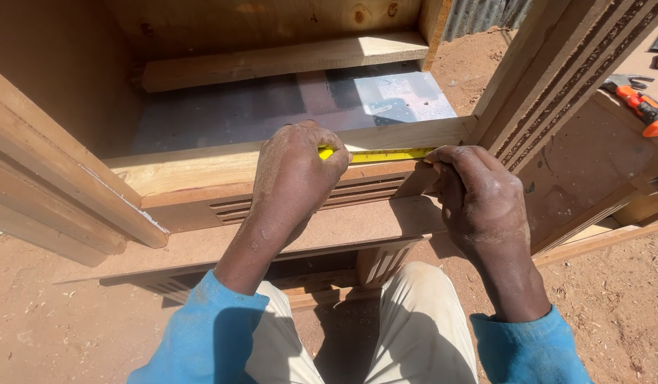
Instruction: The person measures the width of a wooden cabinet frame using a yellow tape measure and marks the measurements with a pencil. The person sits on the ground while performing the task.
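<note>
A yellow measuring tape point(383, 154) lies stretched along the front rail point(201, 165) of a wooden cabinet frame. My left hand point(295, 178) is closed over the tape's case end and rests on the rail. My right hand point(478, 203) pinches the tape's free end against the rail, right beside a grooved upright post point(549, 78). Below the rail runs a grooved brown moulding point(371, 190), partly hidden by both hands. Blue sleeves cover both forearms.
A shiny dark panel point(286, 103) forms the cabinet's inside bottom, with a pale wooden batten point(286, 60) behind it. An orange-handled tool point(645, 108) lies on a brown board at right. Red sandy ground point(66, 327) surrounds the frame. My knees in beige trousers sit below.
</note>
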